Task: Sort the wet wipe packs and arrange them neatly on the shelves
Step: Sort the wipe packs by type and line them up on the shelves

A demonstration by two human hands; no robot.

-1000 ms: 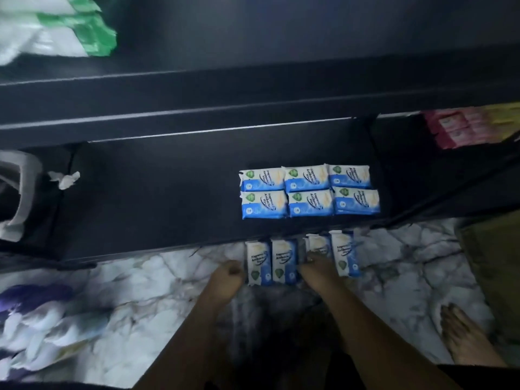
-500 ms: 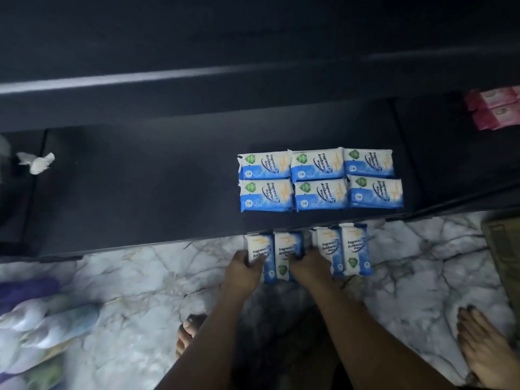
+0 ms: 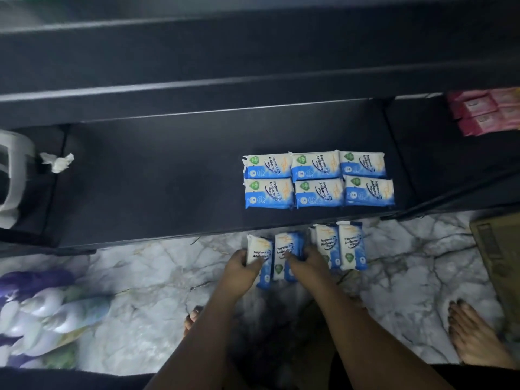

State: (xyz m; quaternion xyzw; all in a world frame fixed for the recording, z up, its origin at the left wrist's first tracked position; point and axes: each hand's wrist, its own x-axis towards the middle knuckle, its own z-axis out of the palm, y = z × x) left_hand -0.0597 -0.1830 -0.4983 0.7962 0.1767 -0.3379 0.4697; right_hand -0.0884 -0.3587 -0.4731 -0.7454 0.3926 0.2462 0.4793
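Note:
Several blue-and-white wet wipe packs point(image 3: 318, 178) lie in two tidy rows on the dark lowest shelf point(image 3: 157, 190). Just below the shelf edge, more of the same packs stand in a row over the marble floor. My left hand point(image 3: 242, 267) grips the leftmost pack point(image 3: 259, 253) by its left side. My right hand point(image 3: 305, 260) presses against the pack beside it point(image 3: 287, 251), so the pair is squeezed between both hands. Two further packs point(image 3: 337, 244) stand just right of my right hand, partly hidden by it.
Pink wipe packs point(image 3: 484, 114) lie on the neighbouring shelf at the right. A crumpled tissue point(image 3: 57, 161) and a white container point(image 3: 11, 175) sit at the shelf's left end. Purple and white bagged packs point(image 3: 36, 313) lie on the floor at the left. Bare feet point(image 3: 475, 333) and a cardboard box point(image 3: 503, 257) are at the right.
My left hand closed in from the left onto the leftmost pack, and my right hand shifted left from the right-hand pair to the second pack. The view swung slightly.

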